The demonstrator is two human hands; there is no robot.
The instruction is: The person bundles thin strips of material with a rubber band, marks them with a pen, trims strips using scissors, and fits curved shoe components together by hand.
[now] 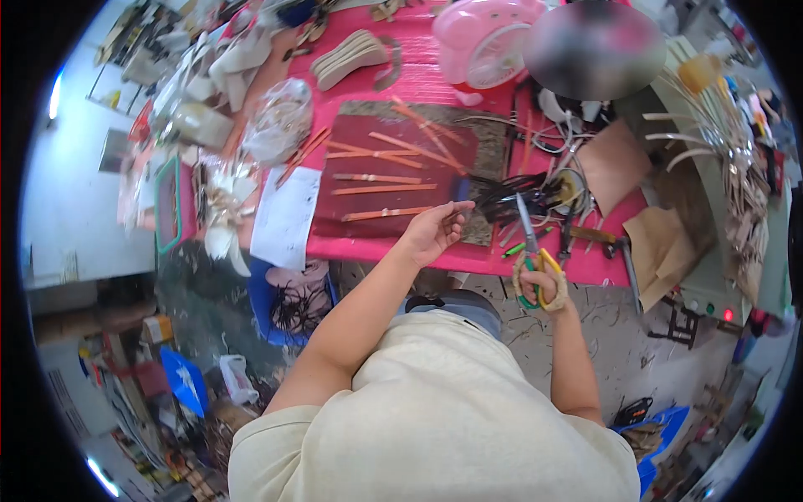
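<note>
Grips scissors (529,234) in the right hand (539,284), right of the maroon mat (376,201), with blades aimed at dark strips (506,199) crosswise beside its right edge. Holds the left hand (433,234) half-curled at the mat's near-right corner, nearer those strips; cannot tell if pinching one. Shows pink worktop (418,67) beneath the mat, a fan (500,57) beyond.

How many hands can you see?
2: the left hand, near the black strips, and the right hand, holding scissors. Others may be hidden in the clutter.
</note>
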